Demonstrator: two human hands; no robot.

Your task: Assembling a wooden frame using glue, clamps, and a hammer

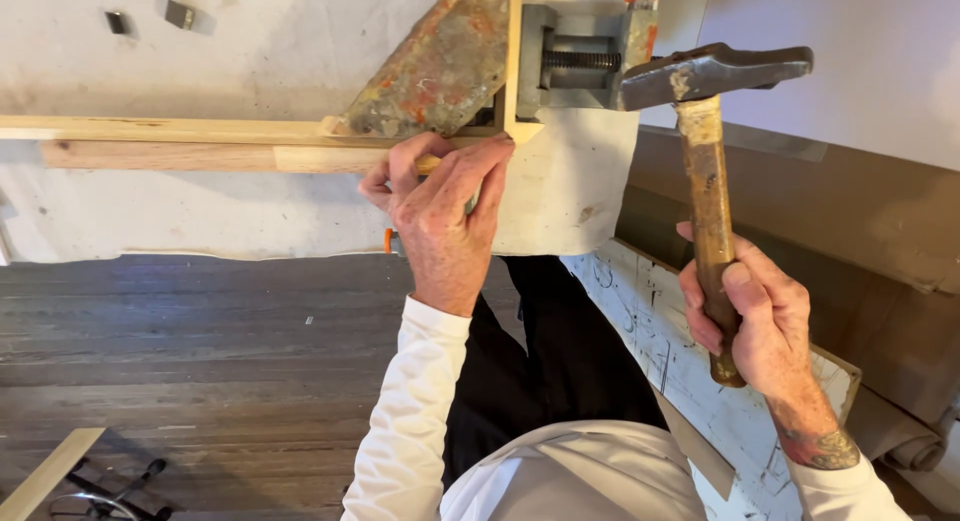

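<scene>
My right hand (765, 326) grips the worn wooden handle of a hammer (705, 131), whose dark steel head is raised at the upper right, level with a metal corner clamp (575, 61). My left hand (440, 206) pinches the edge of a pale wooden frame moulding (180, 131) close to its mitred corner (520, 131). The fingers press against the wood; whether they pinch a small nail is too small to tell. A second wooden strip (160, 158) lies just below the moulding.
The frame rests on a white worktable (200, 211) with a paint-stained board (440, 71) in the corner. Two small metal pieces (180, 16) lie at the far left. Below are a dark wooden floor (200, 361) and a scribbled white board (680, 361) leaning at the right.
</scene>
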